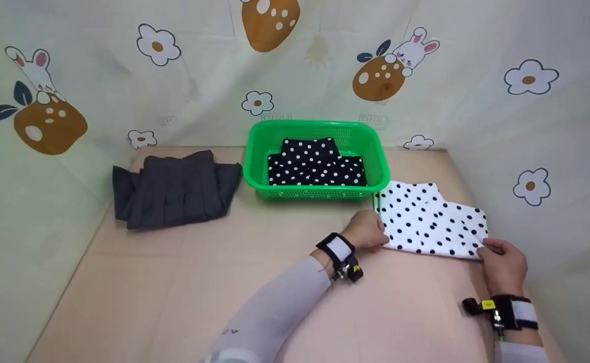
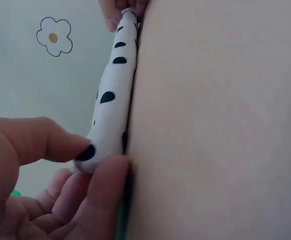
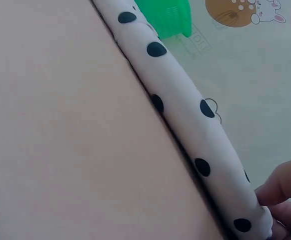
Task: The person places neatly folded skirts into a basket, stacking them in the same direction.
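A folded white garment with black dots (image 1: 428, 222) lies flat on the right part of the table, its back left part close by the green basket. My left hand (image 1: 368, 229) pinches its front left corner, thumb on top and fingers beneath, as the left wrist view shows. At the front right corner, my right hand (image 1: 506, 264) pinches the fabric between thumb and fingers. The folded front edge (image 3: 185, 105) runs as a thick, rounded roll between both hands in the right wrist view.
A green plastic basket (image 1: 320, 190) stands at the back middle, holding a folded black garment with white dots (image 1: 310, 166). Left of it lies a folded dark grey garment (image 1: 176, 194). A printed curtain (image 1: 199, 91) hangs along the back and sides of the table (image 1: 174, 292).
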Available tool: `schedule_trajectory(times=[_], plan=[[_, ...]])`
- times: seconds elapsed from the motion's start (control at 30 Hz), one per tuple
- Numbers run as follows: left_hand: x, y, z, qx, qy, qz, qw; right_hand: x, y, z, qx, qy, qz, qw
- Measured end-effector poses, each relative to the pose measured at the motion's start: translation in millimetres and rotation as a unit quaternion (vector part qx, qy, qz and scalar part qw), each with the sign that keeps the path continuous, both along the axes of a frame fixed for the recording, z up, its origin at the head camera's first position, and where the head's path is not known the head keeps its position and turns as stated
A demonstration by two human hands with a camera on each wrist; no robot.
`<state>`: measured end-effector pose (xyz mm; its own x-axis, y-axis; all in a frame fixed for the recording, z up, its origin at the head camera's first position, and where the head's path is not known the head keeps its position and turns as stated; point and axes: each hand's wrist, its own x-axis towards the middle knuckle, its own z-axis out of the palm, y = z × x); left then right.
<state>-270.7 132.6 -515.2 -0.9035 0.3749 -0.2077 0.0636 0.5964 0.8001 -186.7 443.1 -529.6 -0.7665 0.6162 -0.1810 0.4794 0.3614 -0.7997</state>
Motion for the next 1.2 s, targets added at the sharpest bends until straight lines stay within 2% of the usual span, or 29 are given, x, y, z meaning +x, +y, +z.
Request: schedule_trajectory(times=[0.07, 0.13, 0.2, 0.4, 0.57, 0.7, 0.87, 1.1, 1.2], plan=[[4.0, -4.2, 2.3, -0.024, -0.038, -0.038, 0.9982, 9.2, -0.3, -0.7, 0.032, -0.015, 0.030, 0.9989], [8.3, -10.3, 4.0, -0.047, -0.071, -0.062, 0.9944, 16.7, -3.3, -0.8, 0.065, -0.026, 0.064, 0.9955], [12.4, -18.4, 5.6, -0.067, -0.085, -0.079, 0.9910, 23.6, -8.4, 0.7, 0.091, -0.036, 0.097, 0.9905], [23.8, -54.6, 11.9, -0.103, -0.057, -0.122, 0.9856, 39.9, -28.9, 11.4, 0.126, -0.081, 0.195, 0.9692], [38.6, -91.1, 14.7, -0.112, -0.030, -0.136, 0.9839, 41.6, -50.3, 18.7, 0.131, -0.088, 0.280, 0.9468], [50.9, -123.7, 12.1, -0.116, -0.008, -0.135, 0.9839, 38.1, -75.9, 19.2, 0.139, -0.085, 0.327, 0.9309], [60.7, -171.6, 7.5, -0.119, 0.012, -0.110, 0.9867, 30.3, -120.3, 19.1, 0.160, -0.060, 0.380, 0.9091], [74.5, -231.2, 5.5, -0.117, 0.028, -0.070, 0.9902, 11.4, -172.2, 17.6, 0.185, -0.016, 0.468, 0.8643], [80.5, -250.4, 5.1, -0.114, 0.019, -0.044, 0.9923, 1.7, -188.1, 16.2, 0.181, -0.003, 0.500, 0.8466]])
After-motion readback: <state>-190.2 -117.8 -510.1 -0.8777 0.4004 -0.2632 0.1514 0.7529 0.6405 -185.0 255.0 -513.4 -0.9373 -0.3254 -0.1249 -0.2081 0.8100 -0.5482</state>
